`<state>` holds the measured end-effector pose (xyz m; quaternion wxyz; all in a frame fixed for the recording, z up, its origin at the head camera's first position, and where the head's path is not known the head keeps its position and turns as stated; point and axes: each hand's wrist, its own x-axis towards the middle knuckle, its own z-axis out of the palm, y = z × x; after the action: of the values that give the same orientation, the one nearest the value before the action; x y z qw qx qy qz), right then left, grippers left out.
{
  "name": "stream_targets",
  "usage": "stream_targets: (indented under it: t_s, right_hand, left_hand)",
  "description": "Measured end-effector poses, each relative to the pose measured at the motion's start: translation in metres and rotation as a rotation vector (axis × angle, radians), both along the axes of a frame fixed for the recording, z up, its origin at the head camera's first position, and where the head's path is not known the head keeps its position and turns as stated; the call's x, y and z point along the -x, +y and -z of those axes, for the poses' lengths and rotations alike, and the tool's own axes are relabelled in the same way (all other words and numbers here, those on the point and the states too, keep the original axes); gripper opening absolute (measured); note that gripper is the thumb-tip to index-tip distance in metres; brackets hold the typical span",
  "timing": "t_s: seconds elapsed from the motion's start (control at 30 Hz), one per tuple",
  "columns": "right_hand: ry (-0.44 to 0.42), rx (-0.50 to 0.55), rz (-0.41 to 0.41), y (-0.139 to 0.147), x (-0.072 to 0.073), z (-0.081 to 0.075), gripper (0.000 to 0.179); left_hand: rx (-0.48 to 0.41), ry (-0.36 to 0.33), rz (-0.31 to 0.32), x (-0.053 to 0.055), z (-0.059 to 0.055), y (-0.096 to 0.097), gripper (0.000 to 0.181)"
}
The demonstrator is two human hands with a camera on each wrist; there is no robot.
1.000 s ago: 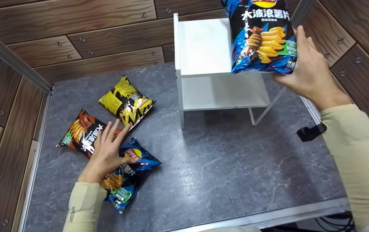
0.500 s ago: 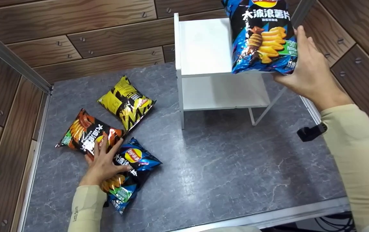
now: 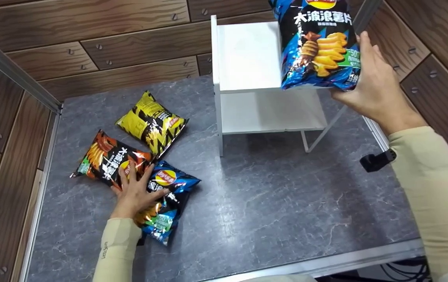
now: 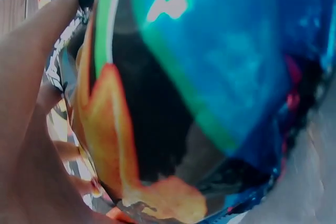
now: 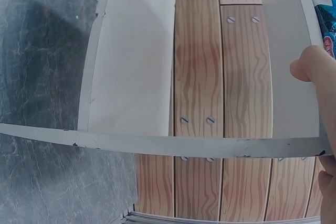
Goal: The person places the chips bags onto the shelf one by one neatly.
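Note:
In the head view my left hand (image 3: 136, 196) lies with straight, spread fingers over a blue potato chip bag (image 3: 165, 221) and the near end of an orange potato chip bag (image 3: 108, 156). Its thumb reaches onto the blue bag, which fills much of the left wrist view. My right hand (image 3: 380, 82) holds a second blue potato chip bag (image 3: 318, 43) by its lower right side, at the front of the rack's top shelf (image 3: 249, 55). The right thumb (image 5: 304, 66) overlaps the shelf's front edge in the right wrist view; most of the other fingers are hidden.
A yellow potato chip bag (image 3: 154, 123) lies behind the orange one. The white rack's lower shelf (image 3: 273, 113) sits beneath the top one. Wood-patterned walls (image 3: 141, 51) enclose the grey marbled surface (image 3: 286, 203), with a metal rail (image 3: 345, 260) along its front.
My left hand moves back from the orange bag, then right; the near blue bag shifts away and right, turning slightly. The orange bag shifts a little. My right hand and its bag stay put.

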<state>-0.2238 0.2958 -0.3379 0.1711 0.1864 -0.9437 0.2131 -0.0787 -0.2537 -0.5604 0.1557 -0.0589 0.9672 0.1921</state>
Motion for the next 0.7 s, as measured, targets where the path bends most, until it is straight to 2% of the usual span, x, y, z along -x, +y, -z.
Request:
stream_targets:
  t_s: [0.23,0.47,0.7]
  right_hand:
    - [0.002,0.005,0.001,0.000,0.000,0.000,0.114]
    - [0.024,0.003,0.001,0.001,-0.001,0.001,0.114]
    - [0.037,-0.005,-0.007,0.000,0.000,0.001,0.113]
  left_hand:
    - [0.030,0.023,-0.069,0.018,0.001,0.033,0.105]
    - [0.008,0.010,-0.182,0.039,0.001,0.073,0.104]
    - [0.043,0.044,-0.287,0.052,0.005,0.101,0.103]
